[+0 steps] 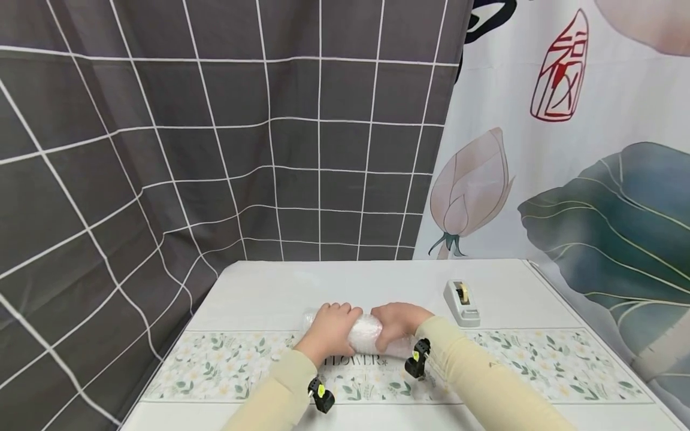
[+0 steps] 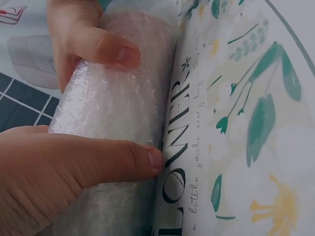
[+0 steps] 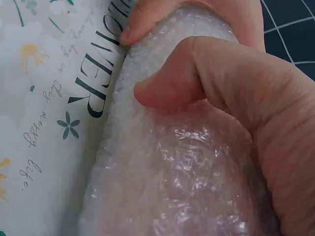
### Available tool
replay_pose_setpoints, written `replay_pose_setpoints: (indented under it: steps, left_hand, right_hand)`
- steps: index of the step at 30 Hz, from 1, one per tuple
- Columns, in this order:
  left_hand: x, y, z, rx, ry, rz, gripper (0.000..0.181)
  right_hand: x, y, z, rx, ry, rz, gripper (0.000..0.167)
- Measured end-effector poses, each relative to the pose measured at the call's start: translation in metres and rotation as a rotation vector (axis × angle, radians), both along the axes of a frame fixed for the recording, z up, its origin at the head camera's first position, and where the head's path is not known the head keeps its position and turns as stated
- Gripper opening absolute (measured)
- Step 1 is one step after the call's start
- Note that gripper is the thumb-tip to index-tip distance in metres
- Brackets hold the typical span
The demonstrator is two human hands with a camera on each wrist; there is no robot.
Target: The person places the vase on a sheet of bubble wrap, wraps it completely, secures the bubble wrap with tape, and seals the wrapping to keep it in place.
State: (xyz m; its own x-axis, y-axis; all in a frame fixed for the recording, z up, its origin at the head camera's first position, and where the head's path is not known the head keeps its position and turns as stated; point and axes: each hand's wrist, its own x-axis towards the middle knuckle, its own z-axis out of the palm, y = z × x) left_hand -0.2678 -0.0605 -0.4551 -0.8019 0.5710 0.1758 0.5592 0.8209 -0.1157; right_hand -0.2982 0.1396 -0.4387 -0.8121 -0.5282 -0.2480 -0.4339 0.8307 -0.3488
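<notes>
A soft, dark grey curtain with a white grid [image 1: 345, 143] hangs in loose folds beyond and to the left of the floral runner [image 1: 205, 365], a flat, pale strip printed with green leaves and lettering on a smooth white table [image 1: 280, 287]. Over the middle of the runner's far edge, the left hand [image 1: 331, 329] is partly closed around a long, rounded bundle of clear, crinkled bubble wrap [image 1: 366, 332] — its thumb lies straight across the near side, its fingers bend over the far side. The bundle lies on its side along that edge, glossy and pebbled, with a faint pinkish tint. The right hand [image 1: 399, 322] grips it farther right, partly closed to the bundle's width, its thumb bent and pressed into the film; its other fingers are mostly hidden. Both forearms, in cream sleeves [image 1: 269, 395], reach across the runner from its near side, angling inward. Just beyond the runner's far edge, right of its middle, stands a small off-white dispenser with a yellow spool [image 1: 462, 304] — a blocky, hard-looking shape. Past the runner's right end hangs a white curtain with lotus prints [image 1: 474, 191].
</notes>
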Motion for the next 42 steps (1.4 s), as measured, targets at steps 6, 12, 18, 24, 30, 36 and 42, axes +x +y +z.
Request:
replay_pose_setpoints:
  steps: [6,12,18,24,30,36,42]
  left_hand:
    - [-0.006,0.002,-0.007,-0.011,0.008,-0.015,0.072]
    - [-0.009,0.002,0.0,0.037,-0.125,0.021,0.062]
    - [-0.009,0.0,0.013,0.104,-0.332,0.073,0.056]
    - [-0.012,-0.001,0.018,0.183,-0.505,0.095,0.061]
    - [-0.015,-0.004,0.019,0.217,-0.561,0.08,0.062]
    - [-0.012,-0.008,0.02,0.205,-0.52,0.032,0.058]
    - [-0.002,-0.003,0.021,0.063,-0.333,0.014,0.073]
  right_hand:
    - [0.003,0.005,0.0,0.038,0.081,0.053,0.065]
    - [0.017,0.013,0.001,0.088,0.415,0.204,0.081]
    - [0.027,0.014,-0.002,0.091,0.596,0.283,0.08]
    - [0.026,0.014,-0.01,0.144,0.667,0.266,0.083]
    - [0.021,0.013,-0.015,0.159,0.696,0.27,0.079]
    - [0.017,0.01,-0.016,0.154,0.661,0.257,0.07]
    - [0.012,0.008,-0.016,0.135,0.561,0.226,0.068]
